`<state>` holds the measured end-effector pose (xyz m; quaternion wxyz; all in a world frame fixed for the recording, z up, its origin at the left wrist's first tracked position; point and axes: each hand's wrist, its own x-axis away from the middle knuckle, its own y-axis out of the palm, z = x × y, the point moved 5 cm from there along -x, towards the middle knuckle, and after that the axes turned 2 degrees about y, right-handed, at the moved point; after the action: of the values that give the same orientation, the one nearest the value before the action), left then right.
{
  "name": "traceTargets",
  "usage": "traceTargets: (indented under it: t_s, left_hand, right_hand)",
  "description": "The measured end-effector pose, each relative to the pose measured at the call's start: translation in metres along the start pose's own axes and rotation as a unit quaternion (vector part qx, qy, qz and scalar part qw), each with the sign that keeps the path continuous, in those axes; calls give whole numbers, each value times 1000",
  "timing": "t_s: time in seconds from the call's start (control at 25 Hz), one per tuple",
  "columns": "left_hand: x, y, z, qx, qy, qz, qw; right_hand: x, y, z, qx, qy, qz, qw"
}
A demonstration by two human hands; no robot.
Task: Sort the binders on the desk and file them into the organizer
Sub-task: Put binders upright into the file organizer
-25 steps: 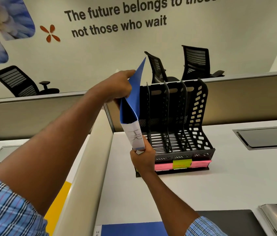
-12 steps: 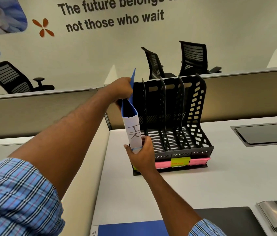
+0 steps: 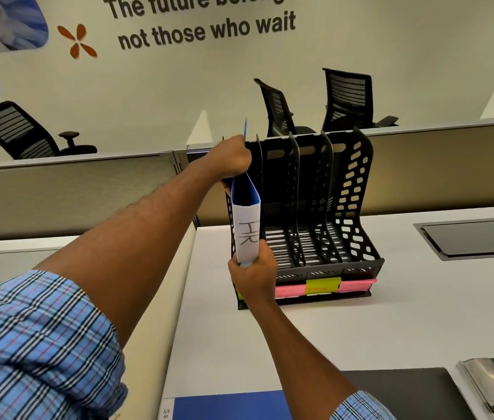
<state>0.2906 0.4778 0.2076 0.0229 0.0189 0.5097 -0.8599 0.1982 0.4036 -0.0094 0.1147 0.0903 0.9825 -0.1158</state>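
We've got the blue HR binder (image 3: 245, 207) upright at centre frame in the organizer's (image 3: 315, 207) leftmost slot, left hand (image 3: 233, 160) clamped on top, right hand (image 3: 253, 275) gripping the spine's foot; light, floppy covers, so hold by spine.

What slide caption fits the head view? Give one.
Both hands slot blue HR binder into black organizer's leftmost compartment.

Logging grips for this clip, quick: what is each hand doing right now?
Left hand: closed on the top edge of the blue binder.
Right hand: closed on the binder's lower end.
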Motion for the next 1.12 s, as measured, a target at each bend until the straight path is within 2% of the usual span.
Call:
traceTargets:
  t_s: [0.2, 0.32, 0.52, 0.68, 0.76, 0.84, 0.92, 1.04, 1.12]
  left_hand:
    - [-2, 12, -48, 18, -32, 27, 999]
    - [-6, 14, -61, 31, -33, 45, 998]
    - [-10, 14, -59, 15, -44, 96, 994]
    - [6, 10, -62, 56, -109, 114, 986]
    - [24, 14, -65, 159, -160, 133, 965]
    - [50, 20, -71, 298, -201, 144, 922]
    - [79, 26, -79, 378, -224, 164, 883]
    - [130, 42, -90, 389, -250, 222, 859]
    - [167, 65, -98, 345, -259, 223, 874]
  right_hand:
    - [-2, 6, 14, 79, 28, -59, 995]
    - [0, 7, 10, 129, 12, -53, 990]
    - [0, 7, 7, 128, 9, -48, 991]
    - [0, 9, 6, 147, 47, -59, 986]
    - [-1, 6, 4, 167, 59, -75, 981]
    - [1, 0, 0, 195, 56, -101, 974]
    - [9, -7, -4, 230, 49, -128, 964]
    - [27, -25, -12, 235, 53, -123, 963]
    - [43, -38, -18, 239, 35, -100, 965]
